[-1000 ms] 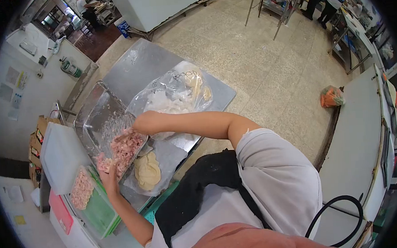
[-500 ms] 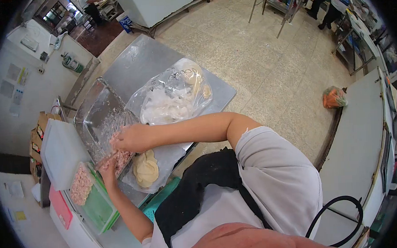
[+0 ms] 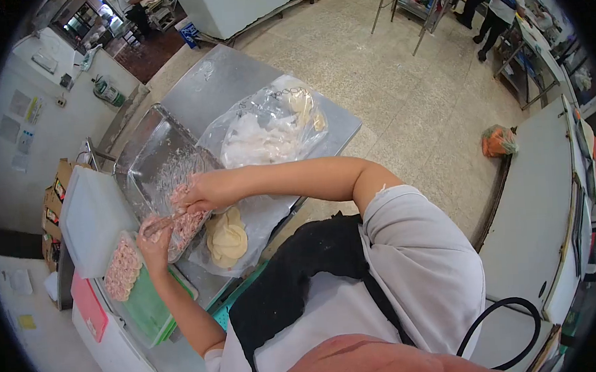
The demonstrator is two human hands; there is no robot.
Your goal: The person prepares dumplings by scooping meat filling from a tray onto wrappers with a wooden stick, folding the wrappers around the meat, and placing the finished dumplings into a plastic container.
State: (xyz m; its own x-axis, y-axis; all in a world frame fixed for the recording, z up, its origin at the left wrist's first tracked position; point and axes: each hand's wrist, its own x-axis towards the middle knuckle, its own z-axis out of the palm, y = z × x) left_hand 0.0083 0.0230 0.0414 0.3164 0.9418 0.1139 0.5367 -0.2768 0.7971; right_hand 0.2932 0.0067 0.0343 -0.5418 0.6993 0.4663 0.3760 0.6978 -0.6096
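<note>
My left hand [image 3: 154,244] is cupped beside the metal pan [image 3: 162,136], closed round a small, pale dumpling, mostly hidden by the fingers. A thin spatula [image 3: 157,226], gripped in my right hand [image 3: 207,191], reaches across to the left hand. Below the right hand, pink minced meat [image 3: 187,229] fills the near end of the pan. Round, pale dough wrappers [image 3: 226,238] lie stacked on a plastic sheet [image 3: 253,252] just right of the pan. To the left, a green tray [image 3: 157,304] carries rows of meat-topped dumplings [image 3: 122,268].
A clear bag with more wrappers [image 3: 268,133] rests on the steel table [image 3: 221,72]. The white plastic lid [image 3: 91,224] leans beside the pan, above a pink board [image 3: 89,308]. Co-workers [image 3: 498,14] stand far off at upper right. A bag of carrots [image 3: 498,142] is on the floor.
My left hand has risen from the pan's near edge, fingers up, and the spatula now shows across it. My right hand has shifted slightly right and up.
</note>
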